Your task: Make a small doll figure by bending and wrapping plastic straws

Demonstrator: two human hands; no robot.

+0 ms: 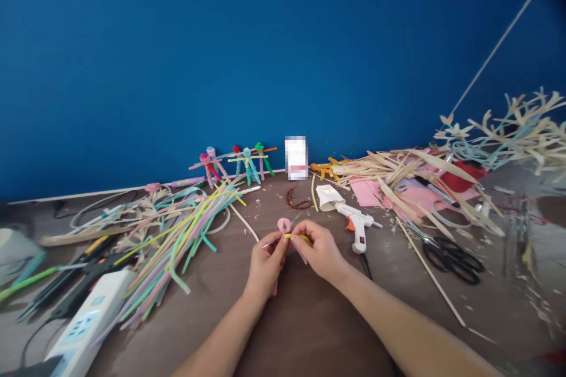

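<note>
Blue wall (283, 53) behind a cluttered brown table (265, 206): mid-table, toward the near edge, the left hand (266, 265) pinches a coiled pink pipe cleaner (283, 225) upright at the fingertips, the right hand (319, 252) pinching a yellow strip (297, 237) against it, a white glue gun (358, 227) just beside.

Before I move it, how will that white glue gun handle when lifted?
The glue gun looks plastic, so probably light for its size. Its black cord will likely tug as you lift. On its side, it seems unlikely to roll.
</note>
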